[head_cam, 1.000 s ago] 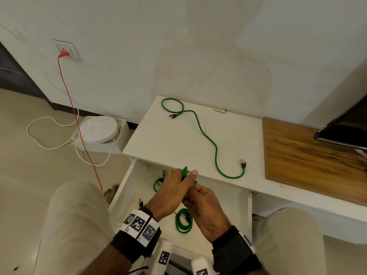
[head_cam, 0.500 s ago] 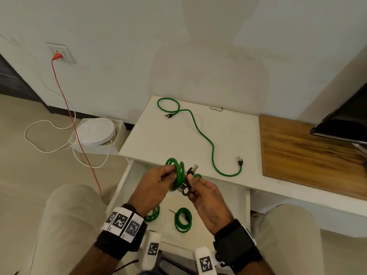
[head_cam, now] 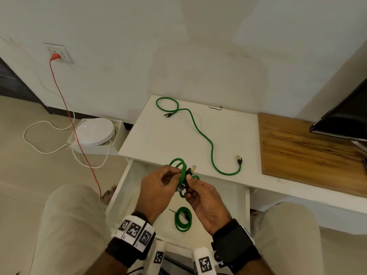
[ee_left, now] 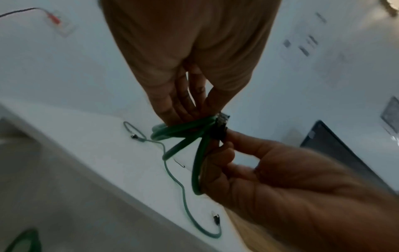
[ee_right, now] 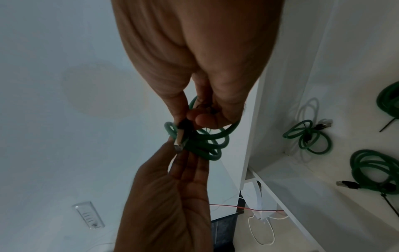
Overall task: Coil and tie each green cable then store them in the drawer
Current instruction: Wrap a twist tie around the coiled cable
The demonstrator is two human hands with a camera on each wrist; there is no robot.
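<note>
Plain pale wall backs a smooth white bench with a wood-grain slab at its right end. Below the front edge, the open white drawer holds tied green coils. One loose green cable, round and matte, snakes from the back left corner toward the bench's front edge. Above the drawer, the left hand pinches a coiled green cable, its grip closed on the loops; the right hand pinches the same coil at its black plugs.
</note>
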